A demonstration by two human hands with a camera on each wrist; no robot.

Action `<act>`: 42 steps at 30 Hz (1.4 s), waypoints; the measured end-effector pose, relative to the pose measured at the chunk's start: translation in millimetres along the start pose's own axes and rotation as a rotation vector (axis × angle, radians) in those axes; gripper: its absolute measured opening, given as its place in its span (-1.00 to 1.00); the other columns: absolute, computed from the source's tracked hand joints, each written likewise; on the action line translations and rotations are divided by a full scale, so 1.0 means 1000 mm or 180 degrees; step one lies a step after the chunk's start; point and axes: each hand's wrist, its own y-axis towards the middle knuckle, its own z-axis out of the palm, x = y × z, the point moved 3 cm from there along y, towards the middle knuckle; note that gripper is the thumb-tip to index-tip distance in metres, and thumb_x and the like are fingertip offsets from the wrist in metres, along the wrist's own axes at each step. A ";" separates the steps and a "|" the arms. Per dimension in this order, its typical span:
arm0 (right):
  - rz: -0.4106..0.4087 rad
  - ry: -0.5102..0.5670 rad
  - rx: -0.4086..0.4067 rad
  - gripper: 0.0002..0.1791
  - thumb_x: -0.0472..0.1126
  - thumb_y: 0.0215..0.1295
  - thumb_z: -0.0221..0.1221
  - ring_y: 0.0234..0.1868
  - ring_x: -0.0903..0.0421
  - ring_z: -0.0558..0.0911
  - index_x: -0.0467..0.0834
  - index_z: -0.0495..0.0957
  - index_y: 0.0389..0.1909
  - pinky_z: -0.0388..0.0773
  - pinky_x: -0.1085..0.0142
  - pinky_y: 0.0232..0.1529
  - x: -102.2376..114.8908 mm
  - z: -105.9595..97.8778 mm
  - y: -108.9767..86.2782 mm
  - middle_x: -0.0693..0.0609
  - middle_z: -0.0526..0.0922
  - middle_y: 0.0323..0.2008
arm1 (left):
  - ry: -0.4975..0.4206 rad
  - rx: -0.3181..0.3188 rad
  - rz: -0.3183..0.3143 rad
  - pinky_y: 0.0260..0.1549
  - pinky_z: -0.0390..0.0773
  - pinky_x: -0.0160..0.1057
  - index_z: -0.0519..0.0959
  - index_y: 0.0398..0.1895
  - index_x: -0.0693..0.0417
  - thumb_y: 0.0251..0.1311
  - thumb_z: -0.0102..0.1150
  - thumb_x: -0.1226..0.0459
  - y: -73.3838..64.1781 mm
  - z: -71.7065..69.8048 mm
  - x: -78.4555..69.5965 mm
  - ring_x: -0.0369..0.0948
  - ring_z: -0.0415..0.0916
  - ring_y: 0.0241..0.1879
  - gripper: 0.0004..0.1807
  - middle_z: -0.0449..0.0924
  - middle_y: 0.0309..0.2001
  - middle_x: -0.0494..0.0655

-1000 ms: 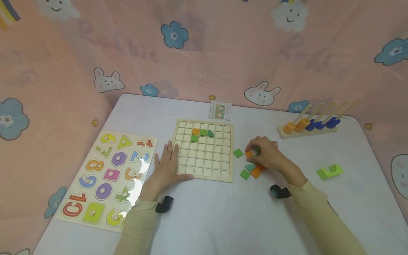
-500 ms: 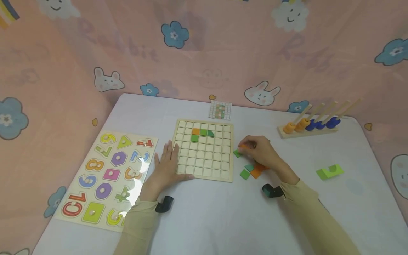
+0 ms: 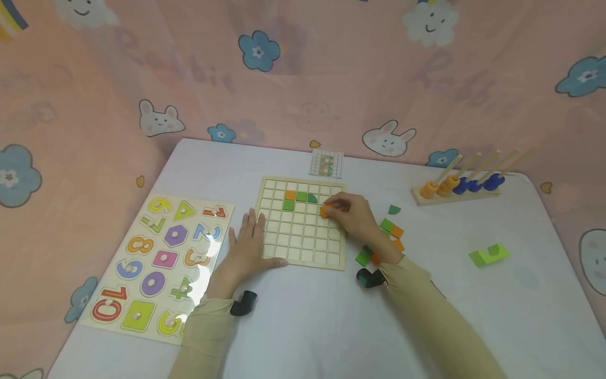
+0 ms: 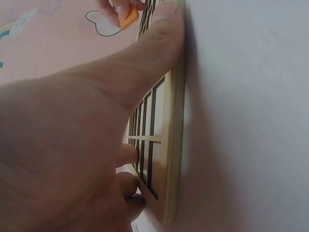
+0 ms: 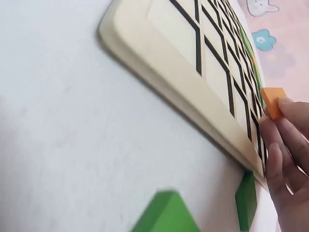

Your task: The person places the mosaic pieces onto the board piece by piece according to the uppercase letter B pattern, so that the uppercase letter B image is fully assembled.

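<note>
Fingers straight and spread, our left hand [image 3: 243,258] lies along the left side of the grid board [image 3: 303,265], thumb over the near edge, and that ought to stop any sliding. Off to the right we've got loose tiles [image 3: 363,258] on the table [image 3: 303,326], some partly hidden from us.

And here's our right hand [image 3: 351,213], thumb and fingertips pinching an orange tile [image 5: 272,101] at the right part of the board; touching it or just above, we can't tell! Our call: keep the pinch light, square the sides to the ridges, lower it straight down, then press gently until it sits flat.

Which way does it point? It looks tipped rather than level in the right wrist view. Fingers cover part of it, but the sides seem about equal, so we name no long axis and no leading end.

Farther up the board sit an orange square [image 3: 290,195], two green squares [image 3: 301,196] and a green quarter-round [image 3: 312,198]. Past the far edge lies the pattern card [image 3: 326,163].
</note>
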 end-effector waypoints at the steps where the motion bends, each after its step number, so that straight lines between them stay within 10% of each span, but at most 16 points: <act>1: 0.0005 0.0004 -0.0017 -0.80 -0.27 0.43 0.35 -0.09 -0.07 0.79 -0.25 0.75 -0.01 0.64 0.37 -0.08 0.001 0.002 0.001 -0.18 0.83 -0.09 | 0.0002 0.0004 -0.0003 0.57 -0.42 0.46 -0.20 0.72 0.30 0.12 0.54 -0.17 0.000 0.000 0.000 0.19 -0.54 0.72 0.42 -0.50 0.71 0.30; 17: 0.0266 -0.0068 -0.0312 -0.87 -0.28 0.37 0.40 -0.24 0.08 0.57 -0.23 0.80 -0.13 0.48 0.39 -0.22 0.012 0.027 0.015 -0.14 0.78 -0.15 | 0.0002 0.0044 -0.0018 0.58 -0.43 0.44 -0.21 0.72 0.31 0.13 0.53 -0.17 -0.001 -0.001 -0.001 0.18 -0.55 0.71 0.41 -0.51 0.71 0.30; 28: 0.0312 -0.0332 -0.0295 -0.81 -0.27 0.38 0.36 0.13 -0.11 0.57 -0.22 0.78 -0.04 0.49 -0.02 0.27 0.007 0.017 0.009 -0.15 0.71 0.01 | -0.0010 0.0028 0.0004 0.58 -0.43 0.45 -0.20 0.72 0.30 0.12 0.54 -0.17 0.000 0.000 -0.003 0.18 -0.55 0.71 0.42 -0.51 0.71 0.30; 42: 0.0513 -0.1118 0.0518 -0.44 -0.14 0.35 0.41 0.39 -0.33 0.26 -0.20 0.57 0.32 0.27 -0.31 0.41 -0.019 -0.044 -0.020 -0.35 0.39 0.41 | -0.0039 0.0030 -0.0024 0.58 -0.45 0.43 -0.22 0.72 0.29 0.11 0.55 -0.16 -0.001 -0.001 -0.002 0.16 -0.57 0.72 0.43 -0.53 0.71 0.27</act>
